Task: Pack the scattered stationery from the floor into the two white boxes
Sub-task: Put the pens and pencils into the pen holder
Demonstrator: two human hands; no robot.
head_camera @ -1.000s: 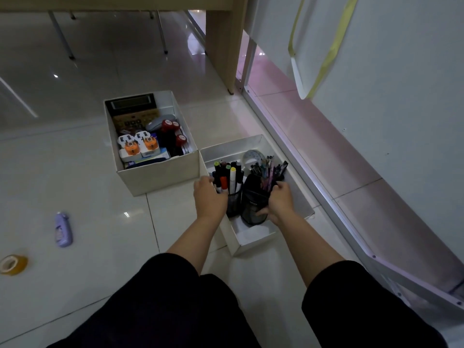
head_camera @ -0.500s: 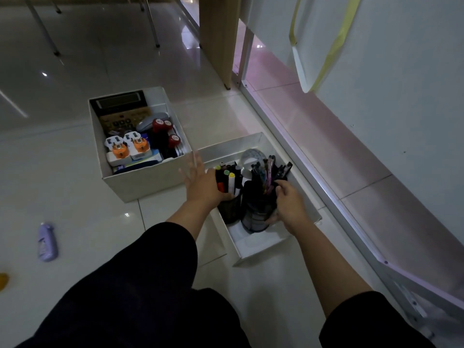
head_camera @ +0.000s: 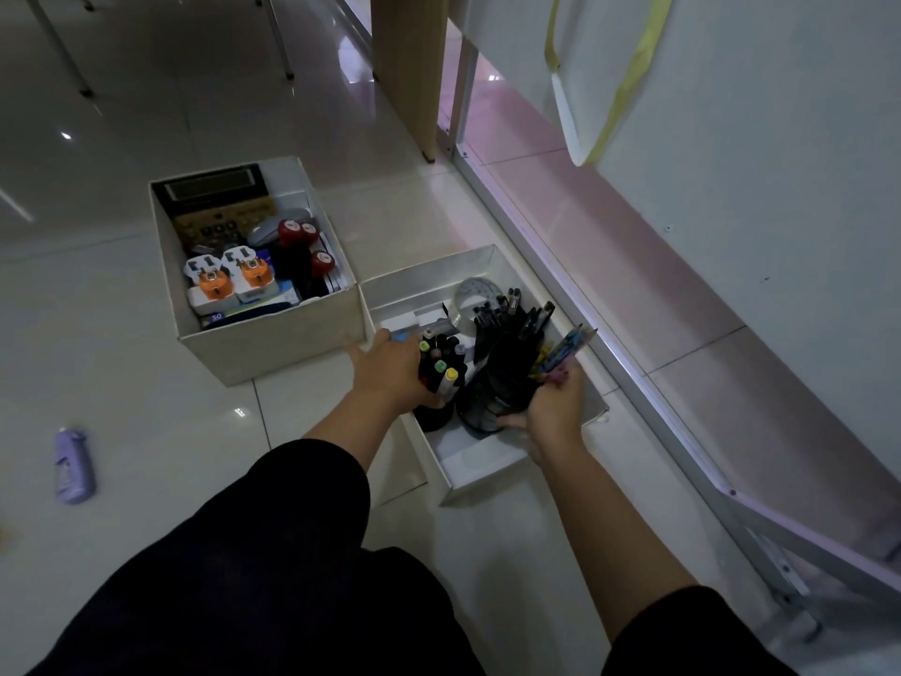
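Two white boxes stand on the tiled floor. The left box [head_camera: 273,344] holds a calculator, plug adapters, and red-capped items. The right box [head_camera: 429,273] holds a black cup of markers [head_camera: 436,378] and a black mesh pen cup [head_camera: 502,383] full of pens. My left hand [head_camera: 390,370] rests against the left side of the marker cup with its fingers stretched forward. My right hand [head_camera: 553,412] grips the mesh pen cup from the right, thumb under its base, with coloured pens [head_camera: 565,351] sticking up beside the fingers. A purple stationery item [head_camera: 73,468] lies on the floor at the left.
A wooden desk leg [head_camera: 404,65] stands behind the boxes. A metal floor rail [head_camera: 634,378] runs along the right wall close to the right box. A white bag with yellow handles [head_camera: 585,119] hangs on the wall. Thin metal legs stand at the far left.
My left hand, lifted with fingers spread half a second ago, now lies against the marker cup. My right hand has slid lower round the mesh pen cup. The tape roll has left the view.
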